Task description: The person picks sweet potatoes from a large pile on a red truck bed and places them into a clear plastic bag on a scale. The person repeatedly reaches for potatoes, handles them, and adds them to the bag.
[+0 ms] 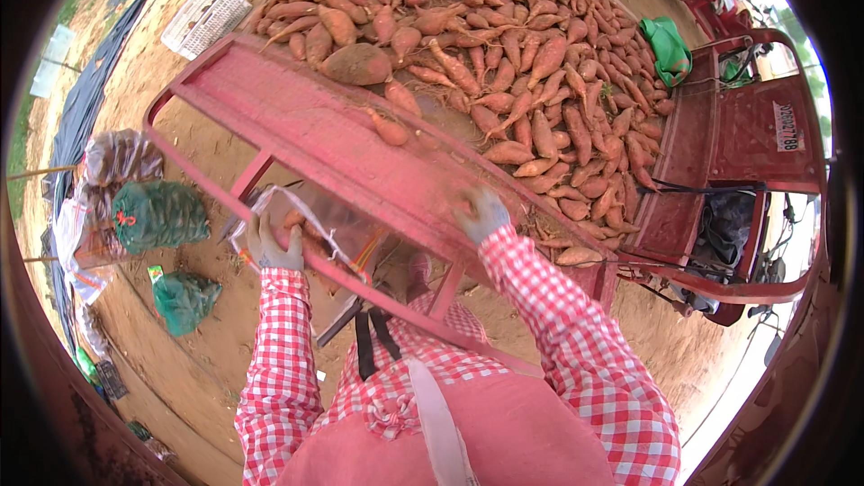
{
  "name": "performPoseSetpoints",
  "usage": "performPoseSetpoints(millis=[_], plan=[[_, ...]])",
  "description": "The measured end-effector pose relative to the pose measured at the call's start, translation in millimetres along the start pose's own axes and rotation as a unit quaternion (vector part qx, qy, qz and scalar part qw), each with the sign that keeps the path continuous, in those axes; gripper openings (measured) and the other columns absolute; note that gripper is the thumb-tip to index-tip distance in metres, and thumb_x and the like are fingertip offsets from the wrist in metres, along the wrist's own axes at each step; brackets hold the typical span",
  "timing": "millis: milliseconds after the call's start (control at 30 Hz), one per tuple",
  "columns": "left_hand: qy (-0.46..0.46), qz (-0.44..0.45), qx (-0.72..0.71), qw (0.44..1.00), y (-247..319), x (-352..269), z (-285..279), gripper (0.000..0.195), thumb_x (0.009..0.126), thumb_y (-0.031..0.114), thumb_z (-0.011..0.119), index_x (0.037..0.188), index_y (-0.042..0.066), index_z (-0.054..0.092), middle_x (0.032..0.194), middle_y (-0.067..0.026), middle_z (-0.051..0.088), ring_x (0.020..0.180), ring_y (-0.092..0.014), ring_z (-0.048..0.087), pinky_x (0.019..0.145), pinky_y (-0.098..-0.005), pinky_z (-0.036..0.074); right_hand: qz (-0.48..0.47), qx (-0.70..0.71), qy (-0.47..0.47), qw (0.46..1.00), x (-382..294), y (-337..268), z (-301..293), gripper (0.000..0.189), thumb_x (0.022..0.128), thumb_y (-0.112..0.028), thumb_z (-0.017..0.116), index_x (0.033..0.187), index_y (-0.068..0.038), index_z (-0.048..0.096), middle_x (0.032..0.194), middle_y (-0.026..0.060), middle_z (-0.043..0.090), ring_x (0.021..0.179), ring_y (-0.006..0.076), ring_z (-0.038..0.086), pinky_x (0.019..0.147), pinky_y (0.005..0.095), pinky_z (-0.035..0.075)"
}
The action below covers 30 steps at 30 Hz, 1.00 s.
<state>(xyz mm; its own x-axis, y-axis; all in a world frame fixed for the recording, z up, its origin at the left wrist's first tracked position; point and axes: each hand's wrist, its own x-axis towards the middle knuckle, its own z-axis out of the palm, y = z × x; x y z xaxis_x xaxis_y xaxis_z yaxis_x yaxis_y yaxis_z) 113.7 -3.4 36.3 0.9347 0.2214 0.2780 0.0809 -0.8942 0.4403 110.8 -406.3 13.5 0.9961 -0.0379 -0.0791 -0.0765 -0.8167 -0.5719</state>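
Observation:
My left hand (277, 240), in a pale glove, curls over the red metal rail (378, 297) by the mouth of a clear plastic bag (337, 216). Whether it also pinches the bag's white rim (297, 199) is hard to tell. Inside the bag, below the rail, lie a few sweet potatoes (312, 233). My right hand (482, 214), gloved and blurred, is over the red lowered side panel (324, 128) of a cart, with nothing visible in it. Beyond the panel spreads a large heap of sweet potatoes (499, 34). One sweet potato (388, 127) rests alone on the panel.
A white plastic crate (206, 17) stands on the soil at upper left. Filled green mesh bags (162, 216) and a filled clear bag (121, 156) sit to the left. At right rises the cart's red front frame (756, 115), with a green bag (665, 50) near it.

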Motion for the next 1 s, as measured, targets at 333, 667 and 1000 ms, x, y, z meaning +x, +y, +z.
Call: performPoseSetpoints(millis=[333,667,1000], plan=[[-0.014,-0.080,0.078,0.994,17.8,7.5,18.4,0.053,0.071,-0.003,0.062,0.124,0.002,0.060,0.149,-0.0251,0.036,0.138,-0.042,0.036,0.114,-0.0488,0.030,-0.152,-0.294,0.040,0.943,245.6,26.5,41.2,0.071,0.073,-0.029,0.076,0.139,-0.023,0.050,0.151,0.0095,0.037,0.139,0.0332,0.033,0.111,0.0578,0.026],[-0.001,-0.082,0.048,0.995,20.1,5.4,22.7,0.051,0.071,-0.007,0.058,0.120,0.002,0.062,0.149,-0.0260,0.034,0.139,-0.042,0.033,0.116,-0.0485,0.028,0.112,-0.322,-0.011,0.940,354.7,49.3,-1.6,0.052,0.093,-0.023,0.059,0.143,-0.020,0.047,0.160,0.0049,0.024,0.146,0.0284,0.026,0.114,0.0574,0.028],[0.000,-0.104,0.050,0.993,20.8,5.5,18.2,0.052,0.071,0.003,0.066,0.122,0.008,0.062,0.147,-0.0204,0.040,0.137,-0.048,0.031,0.114,-0.0555,0.027,-0.058,0.064,-0.109,0.990,79.9,-26.6,34.9,0.034,0.084,-0.018,0.066,0.115,-0.003,0.065,0.109,0.0201,0.065,0.105,0.0373,0.061,0.094,0.0451,0.049]])
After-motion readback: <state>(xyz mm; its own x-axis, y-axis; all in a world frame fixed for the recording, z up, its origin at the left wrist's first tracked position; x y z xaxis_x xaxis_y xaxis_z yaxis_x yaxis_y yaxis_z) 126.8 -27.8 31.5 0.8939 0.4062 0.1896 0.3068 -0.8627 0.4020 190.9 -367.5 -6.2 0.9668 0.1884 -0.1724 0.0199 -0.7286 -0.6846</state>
